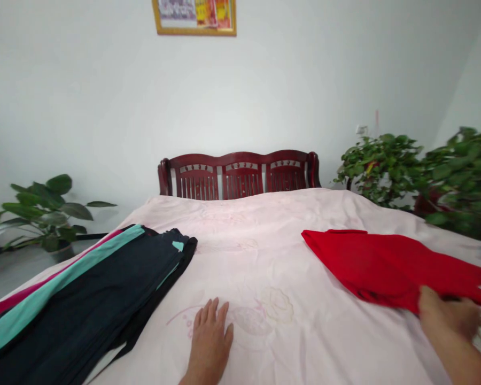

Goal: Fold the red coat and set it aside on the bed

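My left hand [210, 339] lies flat, palm down, on the pale pink bedsheet [272, 256], with its fingers stretched out and nothing in it. At the right, my right hand [451, 315] is closed on the near edge of a folded red garment [377, 262]; some of its fingers are blurred. The red cloth lies flat, and its exact kind does not show. To the left of my left hand is a stack of dark trousers [104, 294], with turquoise and magenta bands along the far left side.
A dark red wooden headboard [240, 176] stands at the far end against the white wall. Leafy plants [385, 166] crowd the right side, and a potted plant [50, 214] sits on the floor at the left. A framed picture [196, 31] hangs above.
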`<state>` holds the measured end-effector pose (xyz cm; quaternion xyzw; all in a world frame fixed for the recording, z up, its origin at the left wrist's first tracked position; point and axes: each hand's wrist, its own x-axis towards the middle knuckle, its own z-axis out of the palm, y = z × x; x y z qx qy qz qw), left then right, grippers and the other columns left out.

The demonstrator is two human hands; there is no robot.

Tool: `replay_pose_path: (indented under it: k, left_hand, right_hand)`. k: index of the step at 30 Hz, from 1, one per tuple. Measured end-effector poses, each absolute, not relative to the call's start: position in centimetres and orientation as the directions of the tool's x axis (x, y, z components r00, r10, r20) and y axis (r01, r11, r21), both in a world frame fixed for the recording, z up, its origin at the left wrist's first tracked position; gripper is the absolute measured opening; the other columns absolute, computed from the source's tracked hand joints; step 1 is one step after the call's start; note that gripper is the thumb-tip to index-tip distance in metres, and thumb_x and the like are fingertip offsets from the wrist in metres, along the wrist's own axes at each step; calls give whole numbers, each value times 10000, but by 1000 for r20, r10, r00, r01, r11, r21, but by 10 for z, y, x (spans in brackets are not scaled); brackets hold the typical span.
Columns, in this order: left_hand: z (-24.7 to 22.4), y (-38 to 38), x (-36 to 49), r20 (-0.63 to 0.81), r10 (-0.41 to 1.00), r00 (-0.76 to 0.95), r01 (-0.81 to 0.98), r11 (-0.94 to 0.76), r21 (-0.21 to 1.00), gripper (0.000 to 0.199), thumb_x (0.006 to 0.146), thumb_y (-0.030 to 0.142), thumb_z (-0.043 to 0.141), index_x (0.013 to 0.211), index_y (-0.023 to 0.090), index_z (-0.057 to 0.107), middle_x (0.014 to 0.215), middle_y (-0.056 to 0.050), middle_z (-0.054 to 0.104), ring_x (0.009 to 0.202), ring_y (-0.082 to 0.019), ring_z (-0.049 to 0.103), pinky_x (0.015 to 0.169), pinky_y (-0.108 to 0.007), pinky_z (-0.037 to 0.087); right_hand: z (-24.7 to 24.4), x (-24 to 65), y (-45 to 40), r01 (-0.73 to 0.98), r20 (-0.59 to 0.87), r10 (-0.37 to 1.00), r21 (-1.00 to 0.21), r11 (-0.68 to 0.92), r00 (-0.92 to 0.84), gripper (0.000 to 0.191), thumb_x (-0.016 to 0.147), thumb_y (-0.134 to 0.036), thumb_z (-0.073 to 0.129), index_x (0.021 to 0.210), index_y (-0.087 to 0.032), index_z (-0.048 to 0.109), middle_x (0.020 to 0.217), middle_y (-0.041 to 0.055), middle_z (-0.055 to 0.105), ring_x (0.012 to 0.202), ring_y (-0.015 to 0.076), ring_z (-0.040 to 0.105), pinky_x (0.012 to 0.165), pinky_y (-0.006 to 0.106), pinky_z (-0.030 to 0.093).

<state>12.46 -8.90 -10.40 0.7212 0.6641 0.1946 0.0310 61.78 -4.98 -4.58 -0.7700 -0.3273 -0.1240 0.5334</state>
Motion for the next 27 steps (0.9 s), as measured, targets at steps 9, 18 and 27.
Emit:
replay_pose_path:
  k: [9, 18, 27]
  left_hand:
    - [-95, -95, 123, 228, 973, 27, 837, -147, 528, 480, 851, 241, 514, 1321, 186, 593, 1482, -147, 485, 1420, -337, 344, 1189, -551, 185]
    - [-85, -110, 32, 409, 912, 11, 702, -298, 647, 439, 820, 217, 596, 1255, 251, 636, 1406, -101, 574, 1398, -289, 405, 1193, -481, 249]
    - [7, -150, -184, 642, 590, -489, 798, 600, 56, 519, 883, 428, 534, 1276, 91, 563, 1331, -196, 580, 1298, -418, 466, 1019, -566, 384]
  right_hand:
    - [-90, 475, -43, 916, 529, 843, -380, 132, 97, 573, 890, -450, 309, 1264, -122, 593, 1336, 185, 581, 1276, 310, 510, 1089, 462, 384]
    - [-135, 457, -41, 980, 429, 899, -129, 155, -86, 569, 902, -461, 333, 1314, -173, 600, 1397, 131, 567, 1319, 300, 484, 1096, 507, 351]
    - [-135, 456, -40, 987, 444, 890, -68, 145, -100, 568, 905, -458, 328, 1293, -164, 621, 1384, 131, 579, 1304, 295, 501, 1086, 480, 375]
